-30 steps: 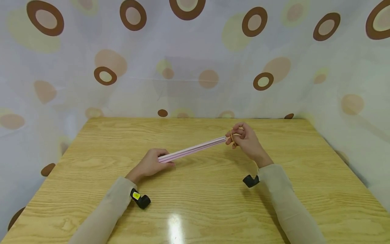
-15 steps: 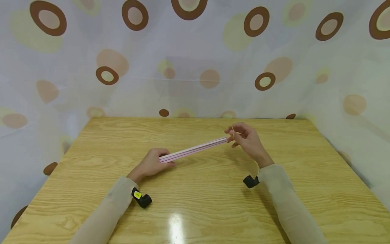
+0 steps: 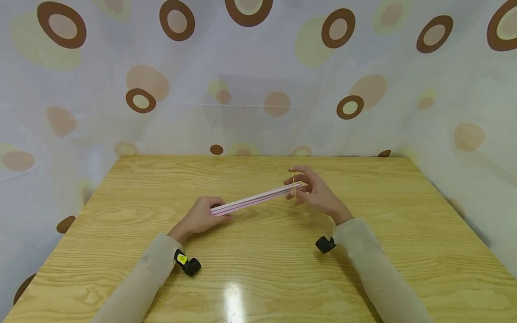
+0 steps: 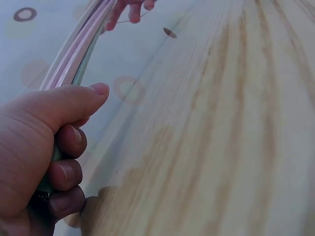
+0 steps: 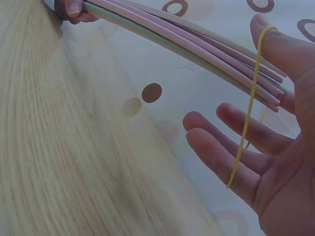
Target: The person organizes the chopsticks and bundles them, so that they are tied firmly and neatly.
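My left hand (image 3: 199, 216) grips one end of a bundle of several chopsticks (image 3: 254, 199), pink, beige and green, tilted up to the right above the table. In the left wrist view, its fingers and thumb curl round them. A thin yellow rubber band (image 5: 250, 104) is stretched over the spread thumb and fingers of my right hand (image 3: 317, 194). The chopsticks' free ends reach into that loop, fanned slightly apart in the right wrist view. The band is taut and stands off the sticks on the side seen there. Part of its far side is hidden behind fingers.
A wood-grain table (image 3: 258, 269) lies under both hands. Behind it hangs a pale curtain (image 3: 246, 125) with brown and beige spots. Black cameras (image 3: 325, 244) are strapped at both wrists.
My right hand has moved left and its fingers have spread, widening the rubber band and bringing it round the chopsticks' free ends. My left hand and the bundle have stayed nearly still.
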`<move>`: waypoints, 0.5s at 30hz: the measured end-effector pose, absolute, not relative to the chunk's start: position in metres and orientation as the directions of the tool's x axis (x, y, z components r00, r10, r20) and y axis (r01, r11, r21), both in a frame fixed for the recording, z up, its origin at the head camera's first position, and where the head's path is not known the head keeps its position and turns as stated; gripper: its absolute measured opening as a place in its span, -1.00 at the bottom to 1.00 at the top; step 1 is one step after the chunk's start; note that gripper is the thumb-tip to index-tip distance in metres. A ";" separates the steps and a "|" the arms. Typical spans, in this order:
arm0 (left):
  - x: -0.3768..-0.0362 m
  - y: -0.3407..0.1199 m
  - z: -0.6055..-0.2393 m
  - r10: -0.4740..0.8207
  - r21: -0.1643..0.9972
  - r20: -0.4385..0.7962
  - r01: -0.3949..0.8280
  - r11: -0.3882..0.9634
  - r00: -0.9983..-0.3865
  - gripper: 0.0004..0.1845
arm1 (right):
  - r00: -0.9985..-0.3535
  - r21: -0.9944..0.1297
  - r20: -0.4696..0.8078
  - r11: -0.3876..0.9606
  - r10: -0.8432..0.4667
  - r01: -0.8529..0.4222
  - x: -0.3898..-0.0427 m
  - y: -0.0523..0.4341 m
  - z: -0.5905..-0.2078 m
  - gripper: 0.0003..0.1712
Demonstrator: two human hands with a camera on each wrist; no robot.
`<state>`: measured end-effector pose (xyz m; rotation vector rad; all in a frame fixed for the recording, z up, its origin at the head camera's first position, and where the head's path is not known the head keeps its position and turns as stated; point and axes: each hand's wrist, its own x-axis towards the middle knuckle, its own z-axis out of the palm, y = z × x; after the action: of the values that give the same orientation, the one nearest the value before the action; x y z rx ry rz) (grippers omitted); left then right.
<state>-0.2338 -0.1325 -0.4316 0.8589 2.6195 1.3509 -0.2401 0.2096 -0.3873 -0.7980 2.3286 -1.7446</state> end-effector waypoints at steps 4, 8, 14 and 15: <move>-0.232 -0.131 -0.431 0.509 0.776 0.192 0.448 0.445 -0.839 -0.84 | -0.844 -0.915 0.196 0.216 -0.499 -0.341 -0.240 0.205 -0.391 -0.41; -0.232 -0.128 -0.431 0.513 0.778 0.200 0.454 0.435 -0.835 -0.84 | -0.840 -0.923 0.193 0.197 -0.507 -0.331 -0.239 0.202 -0.394 -0.47; -0.232 -0.128 -0.433 0.516 0.780 0.208 0.459 0.425 -0.831 -0.84 | -0.847 -0.945 0.190 0.141 -0.497 -0.294 -0.238 0.200 -0.400 -0.60; -0.232 -0.128 -0.433 0.516 0.781 0.208 0.458 0.424 -0.831 -0.83 | -0.847 -0.948 0.194 0.129 -0.495 -0.292 -0.238 0.200 -0.401 -0.61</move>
<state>-0.2322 -0.1278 -0.4331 0.8895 2.5963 1.3936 -0.2377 0.1997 -0.4007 -0.7860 2.2285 -1.8053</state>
